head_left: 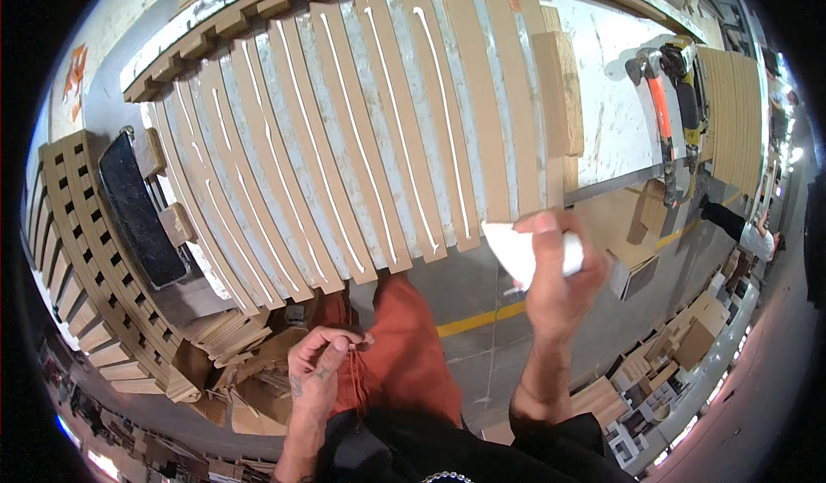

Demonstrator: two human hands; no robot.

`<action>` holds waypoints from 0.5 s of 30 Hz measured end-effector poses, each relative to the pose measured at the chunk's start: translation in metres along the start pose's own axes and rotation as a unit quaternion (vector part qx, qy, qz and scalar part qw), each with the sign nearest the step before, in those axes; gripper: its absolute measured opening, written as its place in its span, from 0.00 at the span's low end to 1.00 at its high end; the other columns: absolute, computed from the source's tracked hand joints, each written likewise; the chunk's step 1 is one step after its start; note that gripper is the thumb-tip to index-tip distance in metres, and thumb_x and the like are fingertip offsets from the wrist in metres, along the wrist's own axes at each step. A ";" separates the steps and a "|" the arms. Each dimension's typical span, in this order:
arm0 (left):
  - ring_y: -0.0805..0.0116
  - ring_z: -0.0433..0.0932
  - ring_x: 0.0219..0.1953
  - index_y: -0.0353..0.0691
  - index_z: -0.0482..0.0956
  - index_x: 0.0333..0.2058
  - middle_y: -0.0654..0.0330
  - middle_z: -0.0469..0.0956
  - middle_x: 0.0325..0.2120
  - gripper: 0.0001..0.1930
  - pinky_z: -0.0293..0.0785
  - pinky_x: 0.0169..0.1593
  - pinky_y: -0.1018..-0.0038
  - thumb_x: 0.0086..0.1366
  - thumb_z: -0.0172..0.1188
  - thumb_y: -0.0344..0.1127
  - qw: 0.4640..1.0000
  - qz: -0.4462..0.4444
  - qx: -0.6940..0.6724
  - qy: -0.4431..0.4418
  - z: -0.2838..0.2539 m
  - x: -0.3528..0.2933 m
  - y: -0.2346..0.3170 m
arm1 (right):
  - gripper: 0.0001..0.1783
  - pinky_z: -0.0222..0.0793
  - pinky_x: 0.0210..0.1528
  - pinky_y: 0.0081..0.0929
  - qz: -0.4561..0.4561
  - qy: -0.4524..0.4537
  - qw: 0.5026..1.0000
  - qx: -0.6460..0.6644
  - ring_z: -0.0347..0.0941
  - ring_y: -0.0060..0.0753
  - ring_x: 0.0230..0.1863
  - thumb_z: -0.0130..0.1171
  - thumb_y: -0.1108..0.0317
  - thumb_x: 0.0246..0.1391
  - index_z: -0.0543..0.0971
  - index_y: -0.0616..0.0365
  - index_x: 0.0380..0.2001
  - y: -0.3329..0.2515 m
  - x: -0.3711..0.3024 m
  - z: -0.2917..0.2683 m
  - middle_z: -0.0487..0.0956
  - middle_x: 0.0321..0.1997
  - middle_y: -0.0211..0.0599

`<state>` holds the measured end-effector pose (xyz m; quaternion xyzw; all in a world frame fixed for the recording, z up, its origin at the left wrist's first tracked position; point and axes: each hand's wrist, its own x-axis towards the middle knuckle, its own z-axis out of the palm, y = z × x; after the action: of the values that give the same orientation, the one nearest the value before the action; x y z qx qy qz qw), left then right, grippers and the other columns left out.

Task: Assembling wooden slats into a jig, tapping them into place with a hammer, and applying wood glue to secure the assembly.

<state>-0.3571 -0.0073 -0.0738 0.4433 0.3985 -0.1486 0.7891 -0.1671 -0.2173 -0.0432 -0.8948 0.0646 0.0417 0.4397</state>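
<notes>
My right hand (557, 264) is wrapped round a white squeeze bottle (516, 255), tilted with its pointed tip just beside the near end of a slat. Many brown wooden slats (357, 130) lie side by side across the workbench. White glue lines (353, 122) run lengthwise along most of them, thin and broken on the leftmost ones. The slats at the right show bare tops. My left hand (320, 363) is low in front of my orange trousers, apart from the slats. Its thumb and fingers are pinched together; anything between them is too small to make out.
Short blocks (232, 25) line the slats' far ends. A hammer (658, 96) with an orange handle and a yellow-black tool (687, 96) lie on the white bench top (607, 130) at right. Stacked boards (731, 122) stand beyond. A black tray (142, 212) is at left. Another person (753, 240) is far right.
</notes>
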 end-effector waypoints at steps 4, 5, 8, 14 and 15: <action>0.64 0.81 0.39 0.30 0.80 0.35 0.50 0.83 0.35 0.13 0.77 0.47 0.69 0.67 0.61 0.38 1.000 0.000 0.000 0.006 0.002 0.000 -0.001 | 0.14 0.65 0.24 0.24 -0.005 0.063 0.995 0.072 0.71 0.23 0.19 0.56 0.64 0.61 0.79 0.62 0.25 -0.014 0.053 0.019 0.76 0.17 0.33; 0.64 0.81 0.39 0.30 0.80 0.35 0.50 0.83 0.35 0.13 0.77 0.47 0.69 0.67 0.61 0.38 1.000 0.002 0.005 0.004 0.004 0.000 0.000 | 0.14 0.65 0.24 0.24 -0.018 0.077 0.991 0.105 0.71 0.23 0.19 0.56 0.63 0.61 0.79 0.62 0.25 -0.019 0.068 0.028 0.76 0.17 0.32; 0.64 0.81 0.39 0.30 0.80 0.35 0.50 0.83 0.35 0.13 0.77 0.47 0.69 0.67 0.62 0.38 1.000 0.007 0.002 0.004 0.009 0.003 0.004 | 0.15 0.67 0.27 0.23 -0.042 0.076 0.981 0.171 0.72 0.22 0.22 0.57 0.62 0.61 0.78 0.64 0.26 -0.033 0.110 0.058 0.78 0.18 0.34; 0.64 0.81 0.39 0.30 0.80 0.36 0.50 0.83 0.36 0.13 0.76 0.46 0.70 0.67 0.62 0.38 1.000 0.004 -0.011 0.015 0.008 0.005 0.003 | 0.17 0.68 0.30 0.23 -0.144 0.100 0.976 0.129 0.71 0.21 0.24 0.58 0.60 0.61 0.78 0.64 0.27 -0.031 0.148 0.078 0.79 0.20 0.34; 0.64 0.81 0.39 0.30 0.80 0.36 0.50 0.83 0.36 0.13 0.76 0.46 0.70 0.67 0.61 0.38 1.000 0.002 -0.010 0.015 0.007 0.005 0.003 | 0.17 0.68 0.30 0.23 -0.136 0.097 0.979 0.120 0.71 0.21 0.24 0.58 0.59 0.61 0.79 0.64 0.28 -0.034 0.150 0.079 0.79 0.20 0.34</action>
<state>-0.3484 -0.0110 -0.0742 0.4382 0.4108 -0.1358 0.7879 -0.0151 -0.1465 -0.0844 -0.8358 -0.0105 -0.1139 0.5370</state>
